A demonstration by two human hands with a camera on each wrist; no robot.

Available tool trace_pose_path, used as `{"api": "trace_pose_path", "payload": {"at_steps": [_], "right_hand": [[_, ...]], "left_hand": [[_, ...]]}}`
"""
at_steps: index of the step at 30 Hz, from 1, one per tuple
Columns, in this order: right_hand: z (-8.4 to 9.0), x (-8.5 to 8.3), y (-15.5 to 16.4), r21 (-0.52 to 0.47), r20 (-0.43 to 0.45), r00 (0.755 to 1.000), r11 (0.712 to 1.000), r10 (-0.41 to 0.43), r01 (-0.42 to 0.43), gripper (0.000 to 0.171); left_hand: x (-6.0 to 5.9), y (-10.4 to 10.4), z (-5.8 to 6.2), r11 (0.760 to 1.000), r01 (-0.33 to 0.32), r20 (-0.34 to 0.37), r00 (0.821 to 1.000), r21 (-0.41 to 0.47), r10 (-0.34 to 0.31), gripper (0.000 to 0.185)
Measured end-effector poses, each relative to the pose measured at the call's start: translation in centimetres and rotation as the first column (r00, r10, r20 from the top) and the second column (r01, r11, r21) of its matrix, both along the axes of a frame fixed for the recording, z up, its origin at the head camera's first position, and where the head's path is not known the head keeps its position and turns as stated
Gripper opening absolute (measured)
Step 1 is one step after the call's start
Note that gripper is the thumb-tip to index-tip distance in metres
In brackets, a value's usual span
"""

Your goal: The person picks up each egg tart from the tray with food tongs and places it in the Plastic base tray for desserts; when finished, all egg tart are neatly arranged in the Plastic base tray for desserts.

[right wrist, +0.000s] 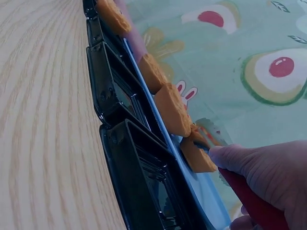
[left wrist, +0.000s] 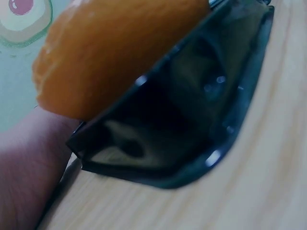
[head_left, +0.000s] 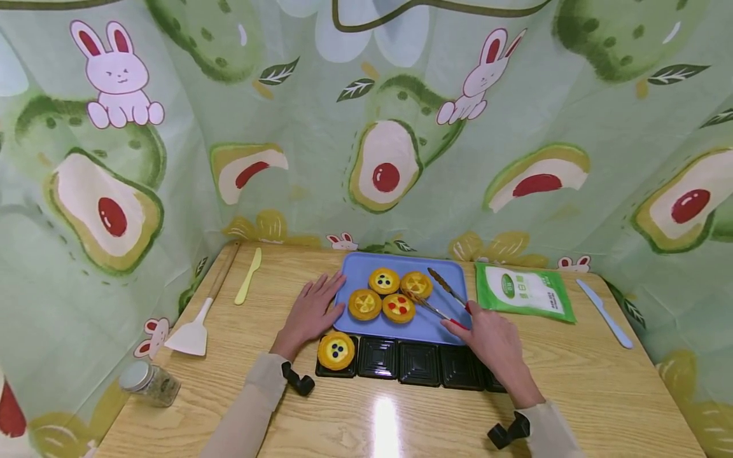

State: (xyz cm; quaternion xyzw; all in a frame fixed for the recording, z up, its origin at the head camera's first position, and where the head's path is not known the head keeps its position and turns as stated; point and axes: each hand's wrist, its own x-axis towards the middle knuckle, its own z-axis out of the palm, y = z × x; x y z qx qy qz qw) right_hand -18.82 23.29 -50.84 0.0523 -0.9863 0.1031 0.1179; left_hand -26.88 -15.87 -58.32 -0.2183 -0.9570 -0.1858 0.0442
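Right grip clasps red-handled tongs [head_left: 443,304], their tips at a tart [head_left: 416,284] on the blue tray [head_left: 452,270].
Head view: my right hand [head_left: 494,343] pinches the tongs; my left hand [head_left: 312,312] lies flat and released on the table [head_left: 572,381] beside the tray. Four golden fruit-topped tarts sit there, likely light and crumbly, best gripped by the crust rim. Left wrist: blurred black cup [left wrist: 192,120]. Right wrist: fingers [right wrist: 240,160] round the red handle.

Green pouch [head_left: 523,291] printed with white characters and a round green mark, too small to be read. No legible text found on tray [head_left: 355,270], black cups [head_left: 418,364], jar [head_left: 150,383] or curtain [head_left: 366,127].
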Motion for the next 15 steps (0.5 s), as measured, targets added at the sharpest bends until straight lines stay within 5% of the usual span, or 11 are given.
{"api": "trace_pose_path", "payload": {"at_steps": [15], "right_hand": [[-0.39,-0.03,-0.17,-0.017,0.045,0.999,1.000,-0.016,0.017,0.060]], "left_hand": [[-0.03,-0.06,-0.09,1.000,-0.001,-0.002,1.000,0.002,0.001,0.068]]}}
